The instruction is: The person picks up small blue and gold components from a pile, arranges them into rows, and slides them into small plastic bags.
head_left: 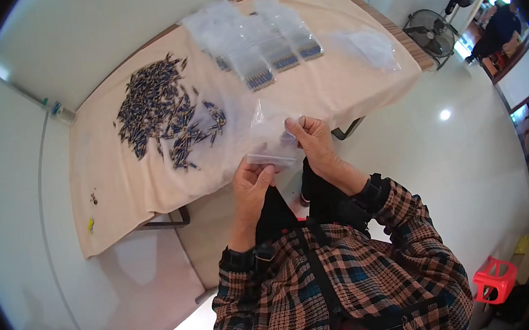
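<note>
Between my two hands, just over the table's near edge, is a clear plastic bag [267,130]. My left hand [253,182] pinches its near edge between thumb and fingers. With thumb and fingertips, my right hand [316,141] grips the bag's right side. No contents show in the bag. Ahead and to the left lies a large heap of small dark-blue and brass-coloured parts [153,102], with a smaller spread of them toward me. Farther off, several clear bags [266,50] lie side by side, each with a row of the same parts along its near end.
A cream cloth [115,198] covers the table. More clear plastic bags [368,50] lie at its right end. A small yellow item [91,225] sits at the left corner. Beyond the table stands a black fan [431,33]; a red stool [495,279] is at lower right. Another person [499,31] is far right.
</note>
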`<action>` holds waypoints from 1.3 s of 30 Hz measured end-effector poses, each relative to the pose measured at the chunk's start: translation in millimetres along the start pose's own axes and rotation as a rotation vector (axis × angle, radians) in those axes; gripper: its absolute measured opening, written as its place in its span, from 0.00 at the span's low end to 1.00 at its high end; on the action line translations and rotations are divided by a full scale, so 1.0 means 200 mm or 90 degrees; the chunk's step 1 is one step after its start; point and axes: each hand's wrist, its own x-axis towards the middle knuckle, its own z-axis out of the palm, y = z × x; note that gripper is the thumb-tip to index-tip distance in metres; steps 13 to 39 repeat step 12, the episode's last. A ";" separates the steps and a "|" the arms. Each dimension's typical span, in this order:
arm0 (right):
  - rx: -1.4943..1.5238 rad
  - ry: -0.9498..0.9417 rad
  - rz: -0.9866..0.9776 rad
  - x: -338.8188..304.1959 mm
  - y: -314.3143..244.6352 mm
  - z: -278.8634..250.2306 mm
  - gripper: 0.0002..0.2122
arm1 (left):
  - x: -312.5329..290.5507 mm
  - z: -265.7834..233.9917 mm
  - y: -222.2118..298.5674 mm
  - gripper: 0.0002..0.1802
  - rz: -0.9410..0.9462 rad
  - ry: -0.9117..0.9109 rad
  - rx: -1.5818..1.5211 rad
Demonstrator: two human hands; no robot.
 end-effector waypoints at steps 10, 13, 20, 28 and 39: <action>-0.147 0.004 -0.113 -0.08 0.14 0.00 0.14 | -0.08 0.03 0.07 0.33 0.043 0.076 -0.030; -0.160 -0.003 -0.113 -0.11 0.15 -0.01 0.14 | -0.08 0.04 0.06 0.34 0.071 0.065 0.012; -0.160 -0.003 -0.113 -0.11 0.15 -0.01 0.14 | -0.08 0.04 0.06 0.34 0.071 0.065 0.012; -0.160 -0.003 -0.113 -0.11 0.15 -0.01 0.14 | -0.08 0.04 0.06 0.34 0.071 0.065 0.012; -0.160 -0.003 -0.113 -0.11 0.15 -0.01 0.14 | -0.08 0.04 0.06 0.34 0.071 0.065 0.012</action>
